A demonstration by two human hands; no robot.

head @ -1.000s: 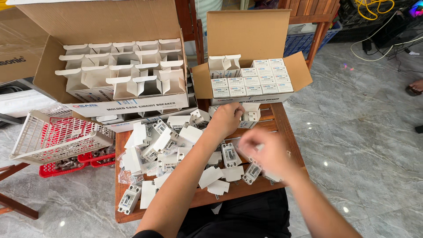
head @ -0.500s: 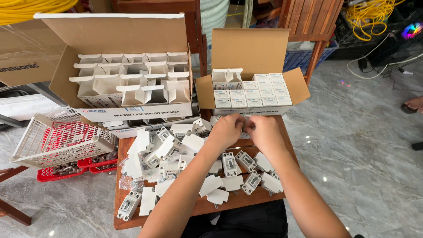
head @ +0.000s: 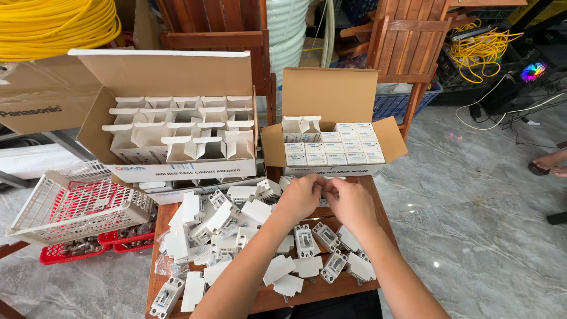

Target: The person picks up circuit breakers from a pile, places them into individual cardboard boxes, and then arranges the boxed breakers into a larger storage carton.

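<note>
Both my hands meet over the wooden table [head: 378,201], left hand [head: 300,199] and right hand [head: 351,204] pinching one small white carton [head: 323,188] between fingertips, just before the half-filled cardboard box [head: 331,155]. It looks light and crushable; I would hold its edges. Loose circuit breakers [head: 304,240] and flat cartons [head: 277,269] crowd beneath, with a white basket [head: 71,204] well left.

Electrical supply shop; cable coils [head: 56,26], boxed breakers [head: 333,150]

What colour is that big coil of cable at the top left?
Bright yellow; the coil of cable shows in the head view.
</note>
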